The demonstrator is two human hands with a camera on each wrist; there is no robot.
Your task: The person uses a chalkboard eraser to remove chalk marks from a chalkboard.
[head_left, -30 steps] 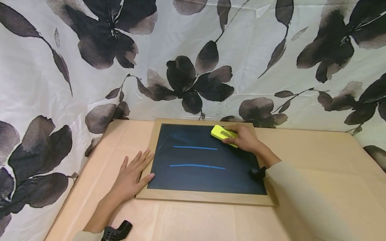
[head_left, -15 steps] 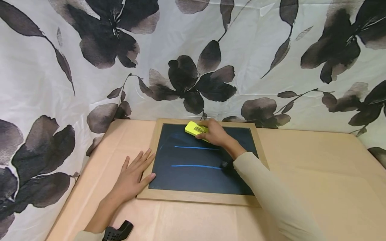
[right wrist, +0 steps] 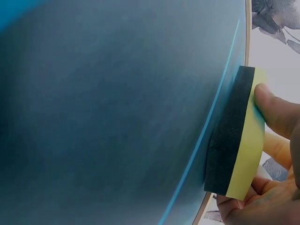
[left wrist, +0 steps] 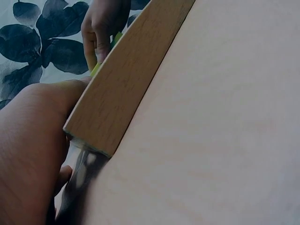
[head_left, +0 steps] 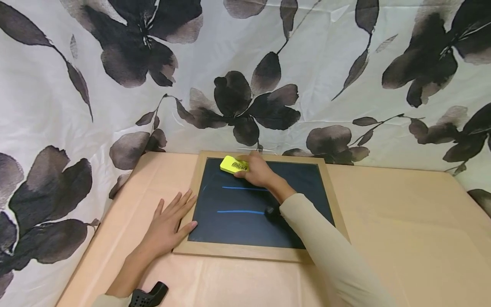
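Observation:
A wood-framed blackboard [head_left: 215, 230] lies on the table with two blue lines drawn across it. My right hand [head_left: 258, 170] grips a yellow board eraser [head_left: 232, 164] between thumb and fingers at the board's upper left, above the upper blue line [head_left: 243, 188]. In the right wrist view the eraser's dark felt side [right wrist: 229, 136] faces the board surface, beside a blue line. The lower line [head_left: 239, 211] is partly covered by the right wrist. My left hand [head_left: 165, 226] rests with spread, straight fingers on the left side of the frame, thumb tip at its inner edge.
The pale wood-coloured table [head_left: 402, 221] extends around the board. A white cloth [head_left: 330, 51] with dark flowers hangs behind it and along the left. A black wrist device [head_left: 149, 294] sits on the left wrist.
My right hand has slid the eraser leftward along the top of the blackboard, from upper right to upper left. The left hand has stayed in place on the frame.

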